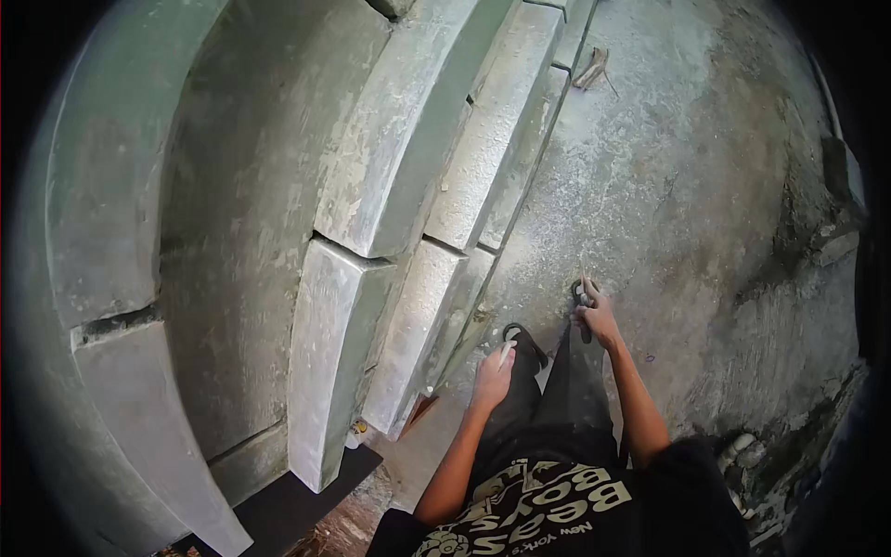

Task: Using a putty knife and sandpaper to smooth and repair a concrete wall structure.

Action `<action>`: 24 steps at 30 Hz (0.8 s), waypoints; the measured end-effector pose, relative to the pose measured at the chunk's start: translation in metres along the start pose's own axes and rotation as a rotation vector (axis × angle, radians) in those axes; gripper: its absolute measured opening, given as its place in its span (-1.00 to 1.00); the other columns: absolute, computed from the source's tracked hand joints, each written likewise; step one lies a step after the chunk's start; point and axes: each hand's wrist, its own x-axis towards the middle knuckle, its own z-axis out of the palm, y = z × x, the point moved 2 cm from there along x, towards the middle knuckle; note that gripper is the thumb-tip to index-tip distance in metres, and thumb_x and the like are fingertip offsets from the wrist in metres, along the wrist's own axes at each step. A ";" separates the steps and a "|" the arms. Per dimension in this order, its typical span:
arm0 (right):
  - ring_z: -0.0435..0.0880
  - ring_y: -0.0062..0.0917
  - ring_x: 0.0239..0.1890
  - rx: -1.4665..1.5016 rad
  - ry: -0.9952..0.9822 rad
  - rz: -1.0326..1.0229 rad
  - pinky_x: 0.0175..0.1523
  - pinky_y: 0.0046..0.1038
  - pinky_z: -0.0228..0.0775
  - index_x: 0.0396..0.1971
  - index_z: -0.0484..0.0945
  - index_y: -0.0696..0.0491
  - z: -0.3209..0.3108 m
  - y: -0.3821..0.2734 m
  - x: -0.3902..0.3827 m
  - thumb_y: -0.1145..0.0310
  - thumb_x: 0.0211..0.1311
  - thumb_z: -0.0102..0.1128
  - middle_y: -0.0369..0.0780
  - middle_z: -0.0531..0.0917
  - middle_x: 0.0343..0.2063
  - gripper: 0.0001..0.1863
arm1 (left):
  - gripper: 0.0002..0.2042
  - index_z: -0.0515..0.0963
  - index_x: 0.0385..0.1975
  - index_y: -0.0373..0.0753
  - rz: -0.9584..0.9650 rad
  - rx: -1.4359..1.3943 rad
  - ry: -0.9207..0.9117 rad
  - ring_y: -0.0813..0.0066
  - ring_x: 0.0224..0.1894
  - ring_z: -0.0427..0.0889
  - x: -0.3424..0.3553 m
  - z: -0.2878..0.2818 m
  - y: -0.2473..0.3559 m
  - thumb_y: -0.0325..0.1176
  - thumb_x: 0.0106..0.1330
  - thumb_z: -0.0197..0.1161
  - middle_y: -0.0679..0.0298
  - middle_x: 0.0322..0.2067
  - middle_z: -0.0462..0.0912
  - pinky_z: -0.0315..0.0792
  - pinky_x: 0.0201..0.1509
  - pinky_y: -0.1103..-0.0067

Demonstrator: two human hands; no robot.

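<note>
My left hand [492,379] is closed in front of my left leg. A short pale stick-like piece [506,354] pokes up from its fingers; its exact kind is too small to tell. Further right and slightly farther out, my right hand [600,318] has its fingers drawn together. Something thin seems to be between its fingertips, but I cannot make it out. Below the hands are my dark trousers [575,381] and dark open footwear [529,343]. Neither hand touches the long grey concrete blocks [422,330] to the left.
Concrete ledges [380,139] with gaps between their sections rise on the left. Rough grey floor [668,213] stretches ahead and right. A brown scrap [591,70] lies far ahead. Rubble [742,455] sits at the right, and a dark flat board [311,497] at the lower left.
</note>
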 end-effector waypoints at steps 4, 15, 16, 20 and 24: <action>0.63 -0.62 -0.43 0.060 0.131 -0.238 -0.31 -0.58 0.53 0.43 0.05 -0.06 0.070 -0.026 0.013 0.69 0.08 0.01 -0.16 0.60 0.02 -0.15 | -0.71 0.52 -0.04 -0.28 -0.029 -0.166 -0.144 0.26 -0.37 0.66 0.042 0.003 -0.002 -0.23 0.44 0.03 0.16 -0.45 0.63 0.51 -0.19 0.41; 0.59 -0.08 -0.24 -0.228 0.105 -0.754 -0.11 -0.29 0.43 0.40 0.10 0.07 0.175 -0.106 -0.010 0.52 0.09 0.18 0.01 0.56 -0.23 -0.18 | -0.68 0.35 0.02 -0.30 -0.035 -0.929 -0.064 0.59 -0.03 0.46 0.056 -0.041 -0.008 -0.24 0.39 -0.03 0.28 -0.13 0.48 0.36 0.06 0.60; 0.58 -0.13 -0.27 -0.123 0.126 -0.837 -0.14 -0.29 0.43 0.40 0.10 0.05 0.177 -0.108 -0.001 0.50 0.08 0.20 -0.01 0.55 -0.28 -0.17 | -0.62 0.33 0.02 -0.31 0.016 -0.887 -0.041 0.61 -0.05 0.41 0.060 -0.042 -0.004 -0.14 0.38 -0.03 0.30 -0.16 0.44 0.32 0.03 0.61; 0.60 -0.20 0.01 -0.136 -0.048 -0.692 0.10 -0.37 0.40 0.38 0.11 0.15 0.192 -0.121 -0.002 0.55 0.07 0.21 0.09 0.52 0.05 -0.18 | -0.58 0.17 0.16 -0.37 0.022 -0.856 0.120 0.49 0.10 0.37 0.057 -0.041 -0.019 -0.13 0.55 -0.19 0.18 0.08 0.35 0.27 0.17 0.55; 0.60 -0.24 -0.14 -0.232 -0.217 -0.593 0.06 -0.40 0.37 0.38 0.11 0.17 0.216 -0.125 -0.009 0.43 0.11 0.23 0.04 0.56 -0.09 -0.20 | -0.56 0.20 0.17 -0.39 0.204 -0.595 0.356 0.64 -0.14 0.35 0.061 -0.054 -0.005 -0.13 0.53 -0.15 0.25 -0.08 0.36 0.29 -0.08 0.65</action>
